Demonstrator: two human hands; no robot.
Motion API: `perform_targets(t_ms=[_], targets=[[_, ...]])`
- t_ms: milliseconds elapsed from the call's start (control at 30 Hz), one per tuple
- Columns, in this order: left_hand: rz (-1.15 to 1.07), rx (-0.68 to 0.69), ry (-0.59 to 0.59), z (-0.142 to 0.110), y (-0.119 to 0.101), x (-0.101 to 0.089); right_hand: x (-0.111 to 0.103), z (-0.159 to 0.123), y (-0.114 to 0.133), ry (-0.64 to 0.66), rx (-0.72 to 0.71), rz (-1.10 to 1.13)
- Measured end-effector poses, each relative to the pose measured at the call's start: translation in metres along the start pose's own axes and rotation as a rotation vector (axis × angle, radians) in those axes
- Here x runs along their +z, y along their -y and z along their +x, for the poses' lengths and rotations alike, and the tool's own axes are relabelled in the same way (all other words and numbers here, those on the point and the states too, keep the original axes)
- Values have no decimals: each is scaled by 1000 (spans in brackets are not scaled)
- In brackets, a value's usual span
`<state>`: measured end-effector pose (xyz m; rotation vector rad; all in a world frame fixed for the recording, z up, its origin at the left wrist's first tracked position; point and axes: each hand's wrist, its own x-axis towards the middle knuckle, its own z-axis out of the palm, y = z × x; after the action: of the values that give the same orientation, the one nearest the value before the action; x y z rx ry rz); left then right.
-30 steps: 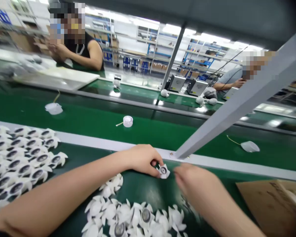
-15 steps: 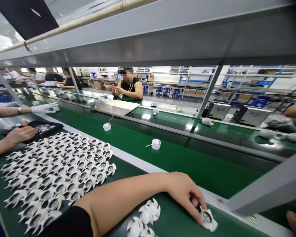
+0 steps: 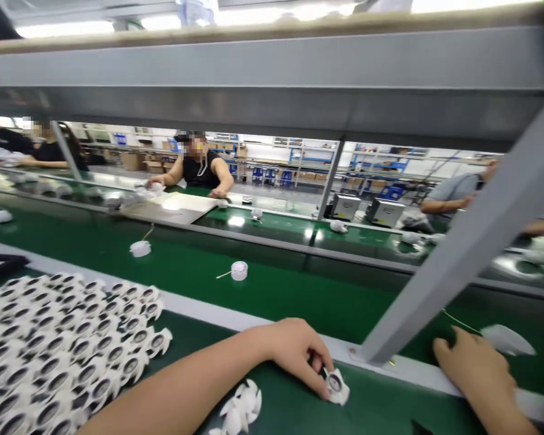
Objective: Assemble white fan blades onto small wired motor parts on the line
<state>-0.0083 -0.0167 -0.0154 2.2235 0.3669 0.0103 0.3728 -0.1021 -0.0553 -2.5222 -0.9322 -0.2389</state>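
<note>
My left hand (image 3: 299, 355) rests on the green bench, its fingers pinched on a small white fan impeller (image 3: 336, 385) with a dark round hub. My right hand (image 3: 478, 370) lies over the grey rail (image 3: 208, 311) at the right. It reaches to a white shell-like part (image 3: 508, 339) with a thin yellow wire on the conveyor belt (image 3: 299, 296). Its fingertips are hidden behind the back of the hand, so I cannot tell whether they touch the part.
Rows of white impellers (image 3: 68, 338) cover the bench at left, with a small pile (image 3: 240, 411) below my left forearm. Two round white parts (image 3: 239, 270) (image 3: 140, 248) ride the belt. A slanted grey strut (image 3: 457, 266) rises between my hands. People work across the line.
My right hand has come up from the bottom right corner to the rail and belt beside the white part. My left hand still pinches the impeller.
</note>
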Motion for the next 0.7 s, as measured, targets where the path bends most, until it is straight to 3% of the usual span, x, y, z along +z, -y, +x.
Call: perform_targets(t_ms=[100, 233, 333, 533, 700], targets=[[-29, 24, -32, 3, 2, 2, -2, -8, -1, -85, 12, -46], [0, 22, -30, 7, 3, 2, -1, -11, 3, -284, 142, -111], [13, 16, -14, 8, 1, 1, 2, -3, 2, -340, 235, -123], [33, 18, -32, 8, -2, 0, 3, 15, -2, -241, 393, -35], [21, 14, -22, 8, -2, 0, -1, 19, -2, -119, 407, 29]])
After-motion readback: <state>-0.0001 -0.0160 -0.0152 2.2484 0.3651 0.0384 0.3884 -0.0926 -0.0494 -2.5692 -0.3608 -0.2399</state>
